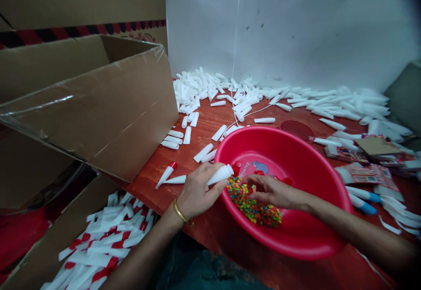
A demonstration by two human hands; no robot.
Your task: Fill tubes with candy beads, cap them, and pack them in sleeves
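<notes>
Against a pale, scuffed wall (289, 31) stands a reddish-brown worktop (226, 251). At the left side of a red basin (309, 171), the left hand (200, 192) has its grip wrapped around a white tube (219, 174), neck tilted toward the basin. Inside, the right hand's (274, 191) grip is partly curled over colourful sweets (263, 215); whether it pinches anything, I cannot tell. Red caps (237, 167) lie near the sweets. Loose white tubes (204, 86) heap along the wall. An open cardboard box (131, 105) stands left, above another holding red-capped tubes (101, 255).
</notes>
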